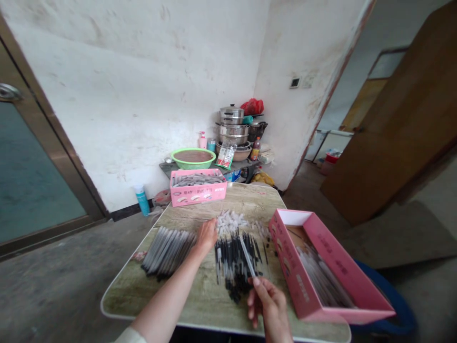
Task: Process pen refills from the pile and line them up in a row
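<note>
My left hand (206,237) reaches forward over the table (200,297), fingers curled down at the edge of a heap of small clear caps (230,221). My right hand (268,305) is near the front edge, pinching one thin clear pen tube (247,257) that points up and away. Under that tube lies a pile of black pen refills (233,262). A row of grey pen barrels (167,250) lies to the left of my left hand.
An open pink box (321,271) with finished pens sits at the right, overhanging the table edge. A second pink box (198,186) stands at the far edge. Behind are a green basin (193,157), stacked pots (233,126), and a blue bin (392,305) below right.
</note>
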{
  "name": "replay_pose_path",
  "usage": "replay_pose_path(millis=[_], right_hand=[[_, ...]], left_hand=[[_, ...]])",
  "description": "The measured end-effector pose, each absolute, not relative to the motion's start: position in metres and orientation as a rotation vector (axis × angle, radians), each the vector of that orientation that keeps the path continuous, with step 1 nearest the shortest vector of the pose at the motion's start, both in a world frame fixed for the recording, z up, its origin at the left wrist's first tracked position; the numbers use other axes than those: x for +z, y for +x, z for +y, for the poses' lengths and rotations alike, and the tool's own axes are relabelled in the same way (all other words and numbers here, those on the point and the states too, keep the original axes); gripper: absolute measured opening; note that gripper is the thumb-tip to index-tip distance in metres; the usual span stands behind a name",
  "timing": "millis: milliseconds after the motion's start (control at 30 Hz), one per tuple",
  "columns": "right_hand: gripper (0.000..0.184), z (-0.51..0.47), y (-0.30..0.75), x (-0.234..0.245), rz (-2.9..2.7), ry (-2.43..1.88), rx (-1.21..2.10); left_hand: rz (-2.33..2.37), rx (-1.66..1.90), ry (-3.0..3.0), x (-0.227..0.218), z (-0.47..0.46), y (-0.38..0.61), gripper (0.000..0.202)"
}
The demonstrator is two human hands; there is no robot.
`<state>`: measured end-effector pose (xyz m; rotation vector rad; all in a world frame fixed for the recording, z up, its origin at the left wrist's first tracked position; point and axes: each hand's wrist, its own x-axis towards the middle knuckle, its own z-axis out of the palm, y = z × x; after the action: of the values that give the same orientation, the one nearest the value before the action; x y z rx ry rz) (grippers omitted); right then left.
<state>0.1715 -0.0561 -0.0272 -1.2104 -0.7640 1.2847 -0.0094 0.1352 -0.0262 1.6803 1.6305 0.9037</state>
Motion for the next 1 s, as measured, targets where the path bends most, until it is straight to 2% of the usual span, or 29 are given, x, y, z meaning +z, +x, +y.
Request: replay_pose_path(millis=[167,300,400,633,1000], right_hand=[[0.051,-0.061,0.163,-0.021,-0.849,-1.309,1.242],[0.047,-0.072,0.151,-0.014,-0.986,-1.427,1.025],[0.048,-0.077,0.144,-0.010,-1.095,-1.495,0.817],[0.056,-0.077,0.141,-0.008,-1.284,-1.539,0.618],[0.061,-0.074,0.139,-0.008,-1.352,-1.536,0.569]], left_hand=[[1.376,1.086,1.400,-0.020,0.111,-0.014,0.019],[1.131,1.217,1.085,-0.019,0.082,-0.014,0.034],[0.994,1.277,0.896,-0.015,0.065,-0.014,0.036],[0.682,1.276,0.554,-0.005,0.048,-0.013,0.023],[0.660,1.310,0.558,0.000,0.042,-0.010,0.026]])
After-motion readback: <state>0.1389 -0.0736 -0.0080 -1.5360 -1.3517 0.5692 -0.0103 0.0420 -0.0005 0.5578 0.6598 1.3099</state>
